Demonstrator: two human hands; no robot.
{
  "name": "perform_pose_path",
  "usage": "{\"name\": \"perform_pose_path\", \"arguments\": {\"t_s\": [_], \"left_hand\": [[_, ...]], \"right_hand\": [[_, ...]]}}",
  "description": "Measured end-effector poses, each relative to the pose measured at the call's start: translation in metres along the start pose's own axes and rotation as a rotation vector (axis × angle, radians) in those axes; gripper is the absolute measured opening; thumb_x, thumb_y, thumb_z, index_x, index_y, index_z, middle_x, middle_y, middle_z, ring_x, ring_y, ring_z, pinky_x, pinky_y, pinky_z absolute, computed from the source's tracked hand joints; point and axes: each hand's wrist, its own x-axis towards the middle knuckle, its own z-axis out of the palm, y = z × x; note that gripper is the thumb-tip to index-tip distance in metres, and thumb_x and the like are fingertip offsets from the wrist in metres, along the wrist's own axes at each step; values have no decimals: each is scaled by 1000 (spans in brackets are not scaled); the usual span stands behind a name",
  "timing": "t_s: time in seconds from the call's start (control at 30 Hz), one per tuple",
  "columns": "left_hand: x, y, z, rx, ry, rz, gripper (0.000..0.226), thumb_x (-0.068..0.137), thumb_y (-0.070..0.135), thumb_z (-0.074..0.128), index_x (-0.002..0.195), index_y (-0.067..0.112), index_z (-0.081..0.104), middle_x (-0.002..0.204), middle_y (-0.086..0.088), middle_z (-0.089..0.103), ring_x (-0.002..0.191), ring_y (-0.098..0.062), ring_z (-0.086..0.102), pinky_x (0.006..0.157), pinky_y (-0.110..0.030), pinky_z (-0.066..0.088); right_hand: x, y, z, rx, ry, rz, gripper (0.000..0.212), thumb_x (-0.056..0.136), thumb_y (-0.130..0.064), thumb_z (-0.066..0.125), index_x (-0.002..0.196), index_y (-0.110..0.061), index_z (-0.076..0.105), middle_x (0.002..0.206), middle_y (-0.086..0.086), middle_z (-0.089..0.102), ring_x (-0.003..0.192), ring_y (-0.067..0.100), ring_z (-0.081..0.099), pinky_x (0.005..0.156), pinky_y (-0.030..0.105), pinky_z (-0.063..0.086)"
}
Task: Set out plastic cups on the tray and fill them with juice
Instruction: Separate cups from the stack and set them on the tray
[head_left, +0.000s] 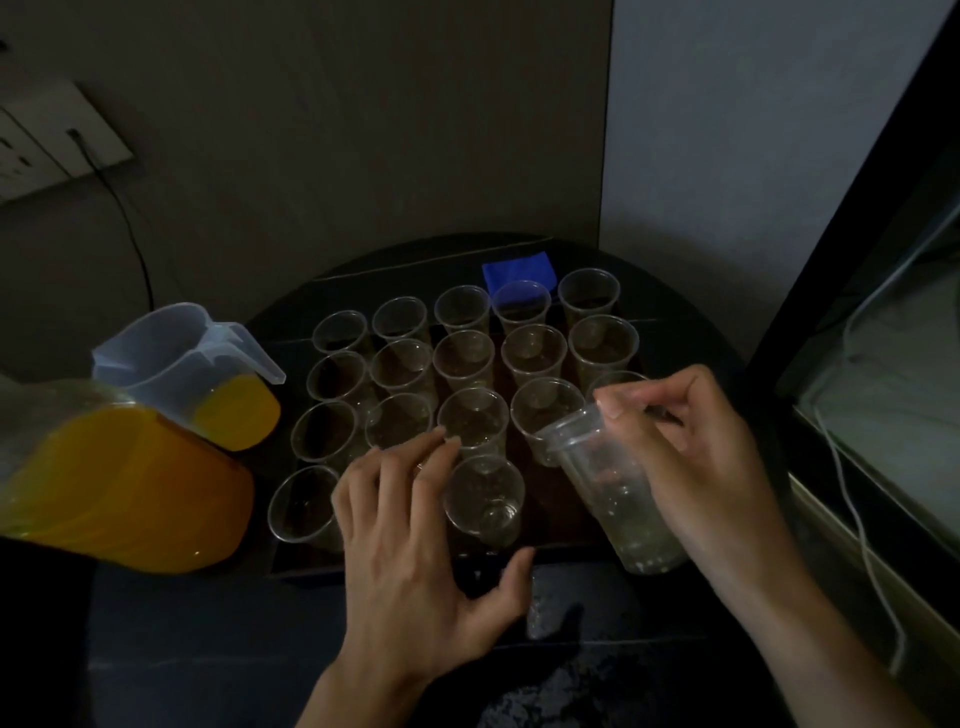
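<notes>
Several clear plastic cups stand upright and empty in rows on a dark tray (566, 540). My right hand (701, 457) grips a tilted stack of clear cups (608, 483) over the tray's front right, fingers pinching its rim. My left hand (410, 540) hovers with relaxed fingers over the front row, just left of an upright cup (485, 499), thumb near the tray's front edge. It holds nothing. Two jugs of orange juice stand to the left: a small one (208, 379) and a large one (119, 483).
A blue cloth (517, 270) lies behind the back row. A wall socket with a black cable (124, 218) is at the left. A glass-fronted cabinet (883, 364) with white wires stands on the right. The dark counter runs in front of the tray.
</notes>
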Motion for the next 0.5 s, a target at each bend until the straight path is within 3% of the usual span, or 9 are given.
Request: {"name": "perform_pose_path", "arguments": {"t_s": [0.07,0.13,0.23,0.37,0.5], "left_hand": [[11,7,-9,-165,-30,11,67,89,64,49,135,16,49,136,-1,52,123,-14,47,98,-33,39],[26,16,-18,-436,-136,-109,58,95,63,40,137,25,51,138,11,50,128,-13,50,99,-30,43],[50,25,-20,-794,-301,-276,48,93,53,49,132,26,59,127,10,63,123,-17,59,95,-39,52],[69,19,-16,-836,-374,-235,43,88,39,68,124,17,65,118,1,70,113,-26,66,93,-50,54],[77,15,-18,-882,-490,-229,46,83,37,72,124,17,64,119,-1,69,113,-25,65,96,-50,53]], "right_hand": [[0,-1,-1,5,-19,18,46,71,-42,73,103,-14,58,98,-13,75,89,5,74,64,15,56],[-1,-2,-2,-9,-66,24,44,71,-41,75,102,-15,60,99,-6,76,89,10,75,67,18,57],[-1,-4,-2,-30,-105,6,38,72,-38,77,98,-15,63,99,-1,76,92,14,75,71,21,58],[0,-5,-2,-37,-117,-56,31,73,-46,86,88,-27,65,100,1,76,94,16,73,75,25,58],[-1,-3,-7,-32,-136,-71,33,69,-49,80,87,-26,65,102,4,75,97,19,73,76,30,60]]}}
